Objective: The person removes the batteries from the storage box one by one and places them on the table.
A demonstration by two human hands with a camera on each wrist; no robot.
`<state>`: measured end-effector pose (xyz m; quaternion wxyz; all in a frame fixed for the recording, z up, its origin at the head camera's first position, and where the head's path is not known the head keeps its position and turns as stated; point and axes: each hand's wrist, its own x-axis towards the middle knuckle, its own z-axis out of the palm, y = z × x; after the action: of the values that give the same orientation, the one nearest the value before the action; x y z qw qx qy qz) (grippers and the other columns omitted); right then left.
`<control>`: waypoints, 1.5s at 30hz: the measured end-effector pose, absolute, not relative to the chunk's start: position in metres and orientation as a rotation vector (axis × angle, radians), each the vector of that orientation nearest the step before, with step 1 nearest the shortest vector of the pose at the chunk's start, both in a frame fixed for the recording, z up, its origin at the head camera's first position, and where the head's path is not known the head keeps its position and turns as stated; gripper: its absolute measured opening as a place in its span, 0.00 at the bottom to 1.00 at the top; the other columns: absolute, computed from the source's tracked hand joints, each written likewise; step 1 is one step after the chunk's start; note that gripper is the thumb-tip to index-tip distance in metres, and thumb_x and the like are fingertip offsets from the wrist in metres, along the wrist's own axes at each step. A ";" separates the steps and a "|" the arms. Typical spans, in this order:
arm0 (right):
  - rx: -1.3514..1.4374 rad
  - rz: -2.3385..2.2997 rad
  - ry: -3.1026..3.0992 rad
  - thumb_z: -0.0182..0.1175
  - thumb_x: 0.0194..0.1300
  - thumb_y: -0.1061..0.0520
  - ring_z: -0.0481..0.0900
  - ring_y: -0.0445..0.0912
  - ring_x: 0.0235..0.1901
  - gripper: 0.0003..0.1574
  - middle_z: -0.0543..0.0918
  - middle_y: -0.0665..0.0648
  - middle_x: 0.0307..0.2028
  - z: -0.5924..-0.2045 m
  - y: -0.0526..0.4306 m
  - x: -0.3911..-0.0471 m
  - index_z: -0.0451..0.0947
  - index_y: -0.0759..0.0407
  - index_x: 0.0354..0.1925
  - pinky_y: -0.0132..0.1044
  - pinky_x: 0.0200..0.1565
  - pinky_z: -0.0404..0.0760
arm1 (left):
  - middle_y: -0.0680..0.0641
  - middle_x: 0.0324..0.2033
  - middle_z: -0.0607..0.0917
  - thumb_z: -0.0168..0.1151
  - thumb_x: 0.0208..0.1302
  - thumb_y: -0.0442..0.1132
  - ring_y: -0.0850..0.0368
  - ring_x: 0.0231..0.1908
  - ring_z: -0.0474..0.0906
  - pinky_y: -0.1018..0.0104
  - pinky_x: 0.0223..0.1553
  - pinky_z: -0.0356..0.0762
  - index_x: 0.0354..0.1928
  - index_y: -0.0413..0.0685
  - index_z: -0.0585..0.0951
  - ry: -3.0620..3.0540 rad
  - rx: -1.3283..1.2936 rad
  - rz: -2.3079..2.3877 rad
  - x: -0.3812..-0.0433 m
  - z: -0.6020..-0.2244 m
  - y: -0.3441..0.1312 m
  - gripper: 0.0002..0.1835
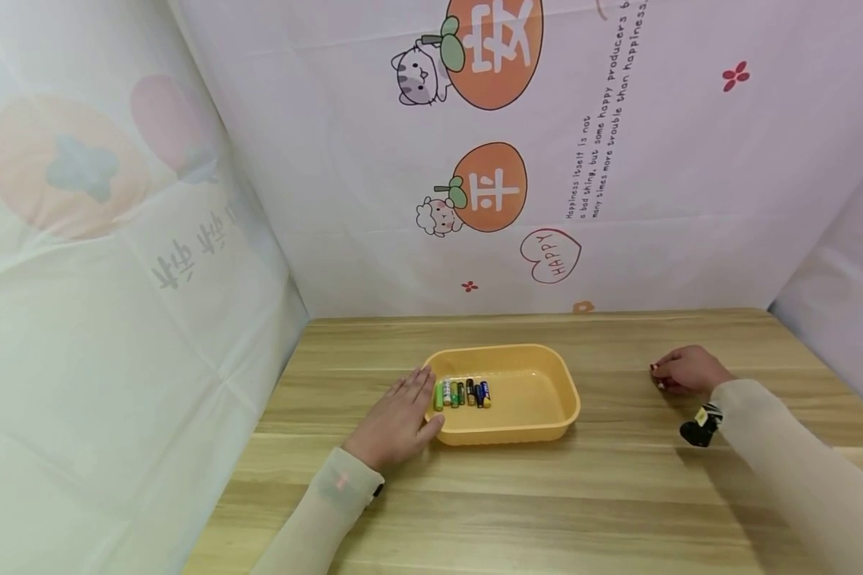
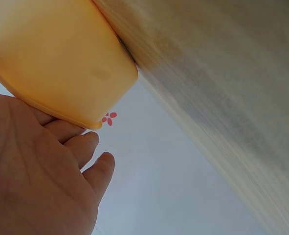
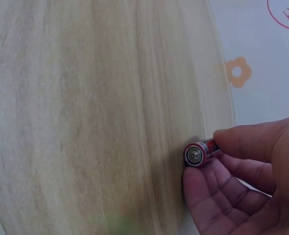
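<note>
Pale sleeves (image 1: 798, 455); right hand (image 1: 690, 370) pinching a red battery (image 3: 203, 152).
Left hand (image 1: 394, 419), loosely spread, touches the tray (image 1: 507, 436) at its right.

I have the tray (image 1: 528, 403) standing on the tabletop (image 1: 475, 503), before the back sheet (image 1: 374, 267). Inside it, a row of batteries (image 1: 455, 394) lies side by side toward its left end. The left hand (image 1: 391, 422) is at that end, fingers touching the rim. Well apart to the tray's right, I see the right hand (image 1: 690, 370), one battery (image 3: 203, 152) between its fingers; whether that touches the tabletop, I cannot tell. A side sheet (image 1: 122, 343) hangs to the left.
</note>
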<state>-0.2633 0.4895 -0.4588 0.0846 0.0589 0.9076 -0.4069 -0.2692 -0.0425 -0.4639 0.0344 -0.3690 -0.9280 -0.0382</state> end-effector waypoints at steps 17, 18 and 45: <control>0.102 -1.131 2.736 0.59 0.65 0.60 0.81 0.44 0.29 0.19 0.84 0.56 0.30 -0.456 0.454 -0.275 0.79 0.78 0.45 0.39 0.31 0.83 | 0.45 0.76 0.44 0.33 0.75 0.61 0.52 0.74 0.37 0.55 0.71 0.41 0.76 0.40 0.46 -2.855 -1.139 -0.119 -0.268 -0.463 -0.043 0.40; 0.103 -1.122 2.739 0.59 0.65 0.60 0.81 0.44 0.29 0.18 0.84 0.56 0.30 -0.456 0.454 -0.275 0.79 0.77 0.44 0.39 0.31 0.83 | 0.45 0.76 0.44 0.33 0.75 0.61 0.52 0.74 0.37 0.55 0.71 0.41 0.76 0.41 0.45 -2.857 -1.138 -0.120 -0.268 -0.463 -0.042 0.40; 0.075 -1.115 2.750 0.59 0.66 0.59 0.80 0.44 0.30 0.19 0.84 0.55 0.29 -0.461 0.457 -0.275 0.79 0.78 0.43 0.39 0.31 0.82 | 0.44 0.76 0.45 0.35 0.76 0.59 0.51 0.74 0.38 0.55 0.71 0.41 0.76 0.40 0.47 -2.844 -1.135 -0.128 -0.267 -0.464 -0.042 0.39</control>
<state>-0.2745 0.4570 -0.4609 0.0865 0.0252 0.9230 -0.3741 -0.2674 -0.0422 -0.4638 0.0384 -0.3702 -0.9272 -0.0419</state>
